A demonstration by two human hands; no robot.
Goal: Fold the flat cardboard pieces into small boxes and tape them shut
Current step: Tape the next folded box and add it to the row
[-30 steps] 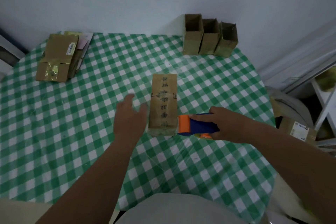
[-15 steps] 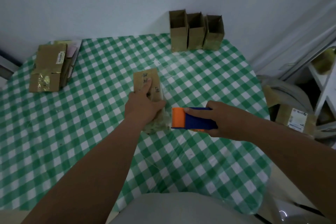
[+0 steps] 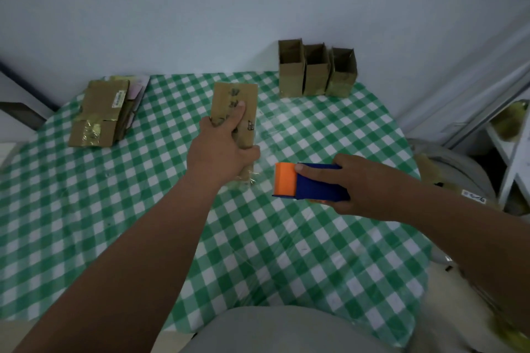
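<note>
Head view, left hand: left hand (image 3: 220, 152) wrapped around the near part of a long brown cardboard box with dark handwritten characters on its top face (image 3: 238, 112); index finger stretched forward along the top face, thumb curled against the right side.

Head view, held box: over the middle of the table, long axis pointing away toward the wall; shiny clear tape crumpled at its near end, just below the palm; cannot tell whether resting on the cloth or lifted off it.

Head view, right hand: right hand (image 3: 361, 186) closed around a blue tape dispenser with an orange front block (image 3: 309, 185); thumb laid along the blue top, other fingers curled underneath; orange end pointing left toward the held box, near it but apart.

Head view, table: round table under a green-and-white checked plastic cloth (image 3: 86, 209), glossy in the light.

Head view, far edge: three upright open-topped brown cardboard boxes (image 3: 315, 71) in a row, touching side by side, against the pale wall.

Head view, far left: stack of flat brown cardboard pieces (image 3: 100, 114), top one with a white label and patches of shiny tape, well apart from the hands.

Head view, right of table: more brown cardboard with a white label (image 3: 470, 195) low beside a white shelf frame, partly hidden by the right forearm.
</note>
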